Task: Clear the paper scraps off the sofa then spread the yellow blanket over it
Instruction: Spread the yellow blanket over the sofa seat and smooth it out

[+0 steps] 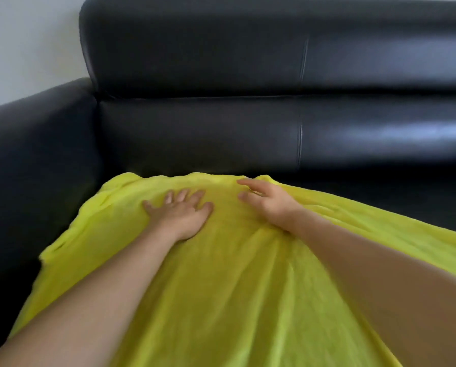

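Note:
The yellow blanket (221,282) lies over the seat of the black leather sofa (221,133), its far edge close to the backrest. My left hand (181,213) presses flat on the blanket with its fingers spread. My right hand (266,200) rests on the blanket a little to the right, fingers straight and pointing left toward the far edge. Wrinkles run between the two hands and down toward me. No paper scraps show in this view.
The sofa's left armrest (36,144) rises beside the blanket. Bare black seat (393,192) shows to the right of the blanket's far edge. A pale wall (28,49) stands behind the sofa at the upper left.

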The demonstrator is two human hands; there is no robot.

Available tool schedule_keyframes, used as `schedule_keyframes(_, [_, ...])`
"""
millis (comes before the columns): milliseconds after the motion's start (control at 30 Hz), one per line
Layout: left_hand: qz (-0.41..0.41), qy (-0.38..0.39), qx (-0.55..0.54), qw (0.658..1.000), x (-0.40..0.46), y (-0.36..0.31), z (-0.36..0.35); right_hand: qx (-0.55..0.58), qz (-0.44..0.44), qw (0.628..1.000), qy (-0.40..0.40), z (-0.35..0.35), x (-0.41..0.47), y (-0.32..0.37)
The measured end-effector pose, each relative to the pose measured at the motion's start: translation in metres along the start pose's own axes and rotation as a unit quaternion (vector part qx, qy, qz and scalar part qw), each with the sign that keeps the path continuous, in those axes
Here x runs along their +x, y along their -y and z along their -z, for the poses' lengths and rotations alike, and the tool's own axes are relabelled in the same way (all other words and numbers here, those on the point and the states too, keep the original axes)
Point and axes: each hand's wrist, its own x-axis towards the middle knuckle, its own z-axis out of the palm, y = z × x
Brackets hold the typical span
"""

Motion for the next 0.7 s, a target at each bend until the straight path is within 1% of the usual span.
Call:
schedule_keyframes(33, [0.010, 0.005, 0.000, 1.000, 0.007, 0.006, 0.002, 0.057, 0.013, 0.997, -0.044, 0.011, -0.008, -0.003])
schedule_keyframes(67, [0.024, 0.018, -0.002, 1.000, 0.011, 0.010, 0.007, 0.058, 0.025, 0.996, -0.067, 0.026, -0.020, -0.008])
schedule_keyframes(100, [0.041, 0.035, -0.001, 0.999, 0.018, 0.009, 0.013, 0.016, 0.025, 0.997, -0.067, 0.046, -0.034, -0.018])
schedule_keyframes(133, [0.066, 0.054, 0.008, 0.996, 0.025, 0.009, 0.021, -0.042, 0.012, 0.998, -0.039, 0.066, -0.048, -0.030])
schedule_keyframes(167, [0.096, 0.075, 0.031, 0.992, 0.031, 0.003, 0.029, -0.109, -0.021, 0.994, 0.004, 0.089, -0.063, -0.043])
schedule_keyframes(200, [0.134, 0.094, 0.070, 0.984, 0.034, -0.005, 0.038, -0.179, -0.063, 0.981, 0.044, 0.110, -0.076, -0.057])
schedule_keyframes(233, [0.168, 0.094, 0.121, 0.974, 0.035, -0.024, 0.046, -0.241, -0.108, 0.962, 0.069, 0.132, -0.091, -0.073])
schedule_keyframes(267, [0.180, 0.070, 0.174, 0.966, 0.031, -0.052, 0.055, -0.284, -0.150, 0.944, 0.074, 0.149, -0.104, -0.087])
schedule_keyframes(300, [0.154, 0.017, 0.208, 0.966, 0.024, -0.082, 0.063, -0.306, -0.176, 0.933, 0.066, 0.161, -0.112, -0.098])
schedule_keyframes(333, [0.093, -0.050, 0.189, 0.976, 0.014, -0.121, 0.063, -0.306, -0.187, 0.932, 0.050, 0.171, -0.121, -0.108])
schedule_keyframes(367, [0.005, -0.118, 0.106, 0.987, 0.004, -0.157, 0.056, -0.291, -0.182, 0.939, 0.028, 0.174, -0.124, -0.114])
schedule_keyframes(400, [-0.094, -0.134, 0.000, 0.987, -0.015, -0.194, 0.041, -0.276, -0.167, 0.947, 0.000, 0.172, -0.127, -0.121])
schedule_keyframes(433, [-0.174, -0.096, -0.071, 0.977, -0.034, -0.227, 0.021, -0.270, -0.139, 0.952, -0.034, 0.168, -0.128, -0.127])
schedule_keyframes(467, [-0.228, -0.031, -0.083, 0.970, -0.053, -0.255, 0.001, -0.276, -0.109, 0.953, -0.064, 0.167, -0.127, -0.133])
schedule_keyframes(500, [-0.245, 0.020, -0.044, 0.968, -0.064, -0.272, -0.016, -0.284, -0.089, 0.951, -0.080, 0.166, -0.125, -0.136])
schedule_keyframes(533, [-0.235, 0.034, 0.002, 0.971, -0.064, -0.281, -0.030, -0.278, -0.083, 0.954, -0.076, 0.171, -0.123, -0.138])
schedule_keyframes(567, [-0.214, 0.034, 0.020, 0.976, -0.057, -0.282, -0.035, -0.262, -0.097, 0.959, -0.050, 0.180, -0.121, -0.136])
schedule_keyframes(600, [-0.194, 0.032, 0.023, 0.980, -0.047, -0.280, -0.034, -0.240, -0.129, 0.962, -0.009, 0.193, -0.119, -0.134])
schedule_keyframes(633, [-0.180, 0.033, 0.028, 0.983, -0.038, -0.280, -0.030, -0.207, -0.179, 0.961, 0.049, 0.210, -0.119, -0.132])
schedule_keyframes(667, [-0.161, 0.040, 0.034, 0.985, -0.028, -0.279, -0.025, -0.164, -0.242, 0.948, 0.124, 0.228, -0.120, -0.132])
schedule_keyframes(700, [-0.137, 0.053, 0.043, 0.988, -0.020, -0.282, -0.020, -0.124, -0.308, 0.920, 0.210, 0.247, -0.121, -0.135])
